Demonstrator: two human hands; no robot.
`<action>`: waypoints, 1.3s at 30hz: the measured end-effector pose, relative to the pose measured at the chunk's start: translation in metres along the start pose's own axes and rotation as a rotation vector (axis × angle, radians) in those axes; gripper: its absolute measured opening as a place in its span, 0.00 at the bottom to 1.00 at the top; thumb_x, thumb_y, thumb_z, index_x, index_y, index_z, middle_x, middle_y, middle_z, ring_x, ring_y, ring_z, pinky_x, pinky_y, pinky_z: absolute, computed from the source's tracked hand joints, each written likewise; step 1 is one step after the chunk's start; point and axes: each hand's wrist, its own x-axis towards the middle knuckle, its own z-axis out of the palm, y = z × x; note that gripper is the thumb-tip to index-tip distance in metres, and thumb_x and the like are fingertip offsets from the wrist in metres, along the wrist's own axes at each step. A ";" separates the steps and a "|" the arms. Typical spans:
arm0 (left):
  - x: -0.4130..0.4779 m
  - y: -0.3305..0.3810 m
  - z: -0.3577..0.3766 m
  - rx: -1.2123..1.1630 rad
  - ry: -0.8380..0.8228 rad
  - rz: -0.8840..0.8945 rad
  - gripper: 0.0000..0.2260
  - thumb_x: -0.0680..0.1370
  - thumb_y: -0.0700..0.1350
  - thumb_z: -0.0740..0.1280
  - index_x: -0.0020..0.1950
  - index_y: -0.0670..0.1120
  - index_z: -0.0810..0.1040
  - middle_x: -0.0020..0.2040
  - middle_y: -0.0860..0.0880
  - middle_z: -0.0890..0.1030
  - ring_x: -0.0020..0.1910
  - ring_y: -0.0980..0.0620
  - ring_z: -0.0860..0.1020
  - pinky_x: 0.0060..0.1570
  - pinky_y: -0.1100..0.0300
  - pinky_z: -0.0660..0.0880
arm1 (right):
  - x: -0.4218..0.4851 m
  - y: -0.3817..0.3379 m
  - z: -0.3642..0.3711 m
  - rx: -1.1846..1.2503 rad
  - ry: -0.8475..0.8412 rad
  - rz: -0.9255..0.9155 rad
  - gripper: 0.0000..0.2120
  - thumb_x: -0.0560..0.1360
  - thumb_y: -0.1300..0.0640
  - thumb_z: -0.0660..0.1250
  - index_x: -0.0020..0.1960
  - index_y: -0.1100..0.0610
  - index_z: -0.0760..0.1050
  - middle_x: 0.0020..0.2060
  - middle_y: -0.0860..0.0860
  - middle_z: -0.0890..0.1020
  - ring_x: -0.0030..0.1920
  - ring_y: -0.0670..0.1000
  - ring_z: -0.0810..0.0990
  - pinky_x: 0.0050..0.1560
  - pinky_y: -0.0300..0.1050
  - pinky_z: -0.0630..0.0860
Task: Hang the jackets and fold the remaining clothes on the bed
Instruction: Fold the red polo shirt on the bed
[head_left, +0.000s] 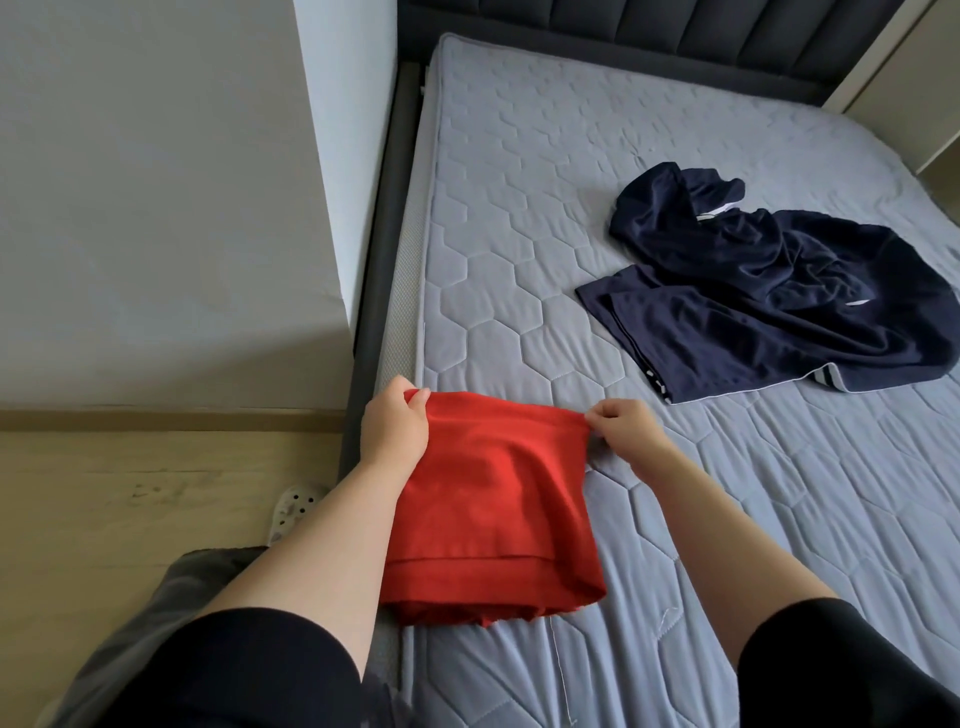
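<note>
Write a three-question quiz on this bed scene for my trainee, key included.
1. True or false: the navy garment lies neatly folded.
2. How many hands grip the red garment? A none, B one, C two.
3. Which garment lies nearer the headboard?
Key: 1 false, it is crumpled. 2 C: left hand and right hand pinch its far edge. 3 the navy garment.

down and to the left of your left hand (395, 431), a white perforated clog (296, 512) sits on the pale wooden floor (130, 493). further left and above that hand, a grey wall (156, 208) meets the floor along a wooden skirting strip (156, 418). well beyond your right hand (626, 428), up in the far corner, stands pale cream furniture (893, 67).
</note>
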 end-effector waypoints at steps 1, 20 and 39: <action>-0.001 -0.002 0.000 -0.011 -0.007 0.000 0.08 0.80 0.46 0.61 0.43 0.45 0.71 0.38 0.51 0.74 0.39 0.50 0.71 0.36 0.59 0.63 | -0.001 0.001 0.001 0.018 -0.008 0.014 0.14 0.76 0.62 0.64 0.32 0.55 0.72 0.27 0.49 0.71 0.29 0.46 0.68 0.30 0.38 0.65; -0.039 0.014 -0.033 -0.449 -0.262 -0.263 0.22 0.73 0.38 0.71 0.65 0.46 0.71 0.59 0.42 0.78 0.50 0.47 0.79 0.50 0.57 0.75 | -0.066 -0.015 0.021 0.480 0.038 0.009 0.08 0.77 0.51 0.65 0.50 0.56 0.76 0.38 0.46 0.80 0.38 0.42 0.78 0.32 0.30 0.73; -0.076 -0.021 0.013 0.821 -0.448 0.586 0.28 0.80 0.63 0.48 0.76 0.60 0.39 0.78 0.52 0.40 0.77 0.48 0.43 0.73 0.47 0.43 | -0.045 0.011 0.013 0.403 0.111 0.395 0.19 0.77 0.52 0.65 0.32 0.60 0.66 0.31 0.55 0.71 0.36 0.55 0.72 0.38 0.46 0.70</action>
